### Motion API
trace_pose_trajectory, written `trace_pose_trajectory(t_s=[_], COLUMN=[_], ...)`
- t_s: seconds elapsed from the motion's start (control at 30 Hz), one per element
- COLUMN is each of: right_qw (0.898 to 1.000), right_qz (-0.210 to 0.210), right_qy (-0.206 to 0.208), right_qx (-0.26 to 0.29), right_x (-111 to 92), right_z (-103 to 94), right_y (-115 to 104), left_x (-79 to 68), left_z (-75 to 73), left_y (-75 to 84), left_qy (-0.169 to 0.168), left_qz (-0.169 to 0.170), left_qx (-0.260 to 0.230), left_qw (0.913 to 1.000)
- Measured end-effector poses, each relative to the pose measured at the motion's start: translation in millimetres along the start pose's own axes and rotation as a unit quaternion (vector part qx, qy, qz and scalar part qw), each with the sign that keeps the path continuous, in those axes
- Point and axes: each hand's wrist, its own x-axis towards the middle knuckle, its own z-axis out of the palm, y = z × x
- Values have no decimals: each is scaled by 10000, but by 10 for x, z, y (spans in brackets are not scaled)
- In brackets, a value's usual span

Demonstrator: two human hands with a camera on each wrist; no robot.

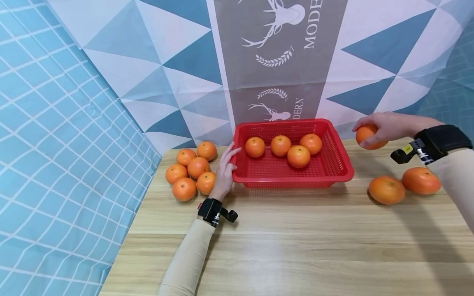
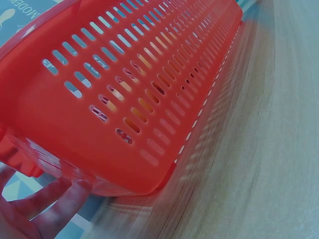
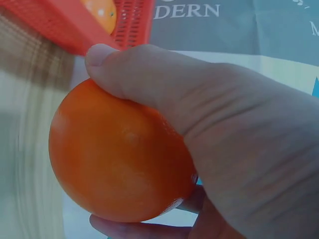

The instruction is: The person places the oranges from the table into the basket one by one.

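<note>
My right hand (image 1: 392, 125) holds an orange (image 1: 366, 135) above the table, right of the red plastic basket (image 1: 289, 179). In the right wrist view, the thumb lies over the top of this orange (image 3: 119, 154) and fingers reach underneath. My left hand (image 1: 224, 172) is at the basket's left end, its fingers fairly straight and touching the rim. Fingertips (image 2: 75, 194) meet the outside of the end wall in the left wrist view. Several oranges (image 1: 298, 156) lie inside the basket.
Several loose oranges (image 1: 184, 189) cluster on the wooden table (image 1: 281, 246) left of my left hand. Two larger oranges (image 1: 386, 190) sit below my right hand. A patterned cloth backdrop (image 1: 177, 61) rises behind the basket, and blue checked cloth (image 1: 66, 164) borders the left side.
</note>
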Motion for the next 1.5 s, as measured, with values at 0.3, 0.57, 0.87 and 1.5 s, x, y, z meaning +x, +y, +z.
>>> trace_pose_trajectory(t_s=[0.3,0.57,0.87,1.5], right_qw=[9997,9993,9981,9933], right_qz=[-192,-305,-578,-1071], right_qy=[56,151,84,-202], right_qx=[125,157,206,373], right_x=[106,250,387,736], right_z=[-92,-126,-155,-126], right_y=[-206,-400,-697,-1350], left_x=[-1,-12,18,-5], left_z=[2,9,-1,-25], left_y=[51,65,-35,63], left_qy=[-5,17,24,-6], left_qz=[-50,-88,-11,-68], left_qx=[161,257,-33,351], left_qw=[9999,9996,10000,9994])
